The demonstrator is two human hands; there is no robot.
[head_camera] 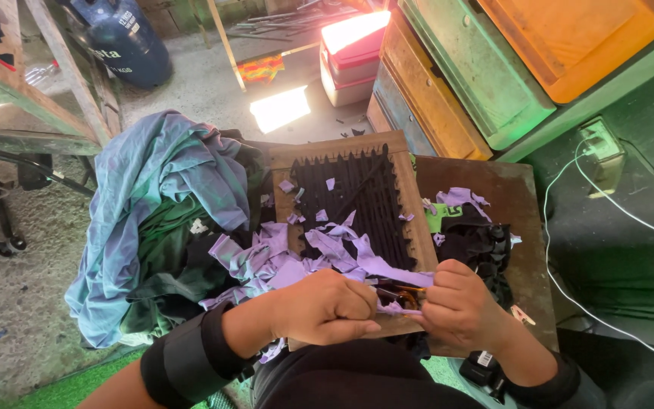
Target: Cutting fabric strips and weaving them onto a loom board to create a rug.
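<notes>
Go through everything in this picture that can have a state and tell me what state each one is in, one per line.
Left hand: closed in a grip on lilac cloth strips.
Right hand: closed, pinching a lilac strip at the frame's near edge.
Wooden frame: lying flat, strung with black strips, partly woven with lilac.
Blue-green cloth pile: crumpled in a heap.
Gas cylinder: upright.
Orange crate: stacked, tilted.
White cable: plugged into a socket.

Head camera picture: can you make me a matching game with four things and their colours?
Things:
1. gas cylinder
2. fabric strips
3. top crate
4. cable

Colours:
a. orange
b. white
c. dark blue
d. purple

Pairs: 1-c, 2-d, 3-a, 4-b. The left hand and right hand meet at the purple strips.
</notes>
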